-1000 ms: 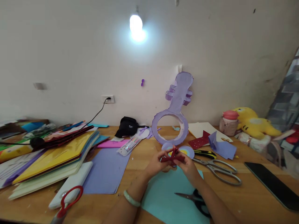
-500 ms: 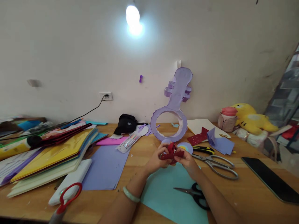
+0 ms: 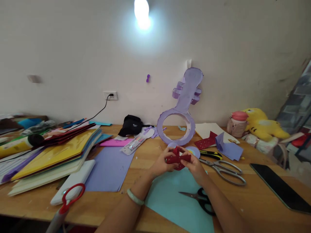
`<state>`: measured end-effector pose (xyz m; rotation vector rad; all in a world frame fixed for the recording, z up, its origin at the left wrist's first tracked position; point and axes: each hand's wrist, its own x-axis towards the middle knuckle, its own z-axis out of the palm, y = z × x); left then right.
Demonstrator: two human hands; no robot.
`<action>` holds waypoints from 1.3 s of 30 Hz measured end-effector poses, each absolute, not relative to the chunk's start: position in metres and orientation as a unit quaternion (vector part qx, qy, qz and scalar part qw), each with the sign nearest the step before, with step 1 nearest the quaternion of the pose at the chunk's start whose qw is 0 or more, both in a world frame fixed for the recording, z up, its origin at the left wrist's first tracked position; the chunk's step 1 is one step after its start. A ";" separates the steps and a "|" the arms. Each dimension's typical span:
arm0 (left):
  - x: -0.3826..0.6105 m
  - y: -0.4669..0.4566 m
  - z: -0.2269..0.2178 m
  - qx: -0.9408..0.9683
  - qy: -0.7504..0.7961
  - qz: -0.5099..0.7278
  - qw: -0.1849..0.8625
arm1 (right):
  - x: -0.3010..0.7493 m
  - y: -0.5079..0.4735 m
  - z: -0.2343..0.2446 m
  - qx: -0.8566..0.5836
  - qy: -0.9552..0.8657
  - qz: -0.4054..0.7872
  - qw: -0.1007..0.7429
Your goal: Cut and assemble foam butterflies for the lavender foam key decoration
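Both hands stay clamped on the red paper bow (image 3: 178, 159), left hand (image 3: 162, 164) and right hand (image 3: 194, 165) pinching opposite ends. Since a second ago it sits flatter and wider between the fingers, held just above the teal sheet (image 3: 175, 202) on the counter (image 3: 136, 168), near the silver scissors (image 3: 224, 170).

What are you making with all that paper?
A person sits at a wooden table and holds a small dark red paper shape between both hands, the left hand on one side and the right hand on the other. Below the hands lies a light blue sheet with black scissors on it. Silver scissors lie to the right, and a purple guitar cutout leans on the wall.
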<state>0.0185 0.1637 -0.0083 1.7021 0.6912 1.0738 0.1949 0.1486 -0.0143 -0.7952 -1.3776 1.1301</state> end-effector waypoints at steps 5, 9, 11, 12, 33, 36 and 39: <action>0.023 0.165 -0.007 0.689 0.295 0.504 0.429 | 0.196 0.152 -0.015 -0.392 -0.580 0.409 0.585; 0.031 0.164 -0.009 0.566 0.336 0.573 0.489 | 0.194 0.154 -0.015 -0.437 -0.505 0.424 0.611; 0.036 0.162 -0.010 0.484 0.341 0.583 0.556 | 0.191 0.155 -0.015 -0.439 -0.445 0.447 0.640; 0.038 0.161 -0.010 0.457 0.339 0.576 0.587 | 0.189 0.154 -0.015 -0.433 -0.418 0.454 0.657; 0.037 0.164 -0.019 0.528 0.373 0.427 0.632 | 0.189 0.146 -0.011 -0.461 -0.408 0.566 0.549; 0.031 0.168 -0.016 0.565 0.382 0.385 0.622 | 0.190 0.147 -0.011 -0.461 -0.416 0.554 0.554; 0.031 0.169 -0.017 0.580 0.382 0.377 0.613 | 0.192 0.150 -0.012 -0.460 -0.418 0.523 0.583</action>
